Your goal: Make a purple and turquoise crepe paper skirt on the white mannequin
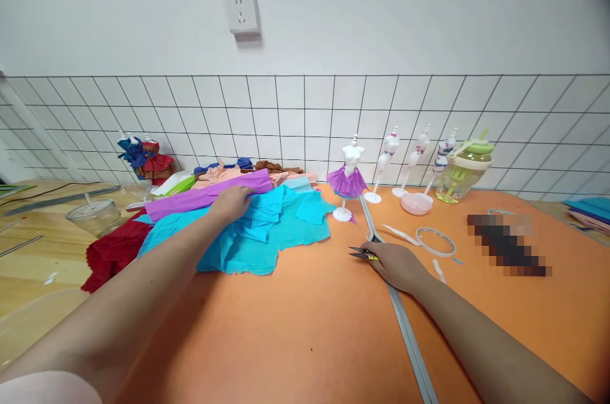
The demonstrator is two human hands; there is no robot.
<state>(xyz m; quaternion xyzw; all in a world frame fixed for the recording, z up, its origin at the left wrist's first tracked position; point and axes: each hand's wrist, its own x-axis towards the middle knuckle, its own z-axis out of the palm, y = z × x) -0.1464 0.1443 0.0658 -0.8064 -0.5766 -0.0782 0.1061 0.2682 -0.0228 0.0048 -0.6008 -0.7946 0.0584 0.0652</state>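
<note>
My left hand point(232, 202) reaches over the pile with its fingers closed on the edge of a purple sheet of crepe paper point(190, 198). Beneath it spreads bright blue crepe paper point(252, 250), wrinkled and ragged at the edge. A pair of scissors point(365, 254) with dark blades and a yellow mark is in my right hand point(398, 264), its blades pointing left above the orange tabletop point(305, 321). Between the hands, farther back, a small white dress form point(352, 155) stands upright, wearing a purple gathered paper skirt point(347, 183).
Grey cable trunking point(410, 334) runs under my right hand. Behind are bare-skirted dress forms point(391, 147), a pink bowl point(416, 203) and a green-lidded bottle point(464, 172). A tape roll point(435, 241) lies right. Red crepe paper point(114, 250) and a clear lidded cup point(94, 216) are left.
</note>
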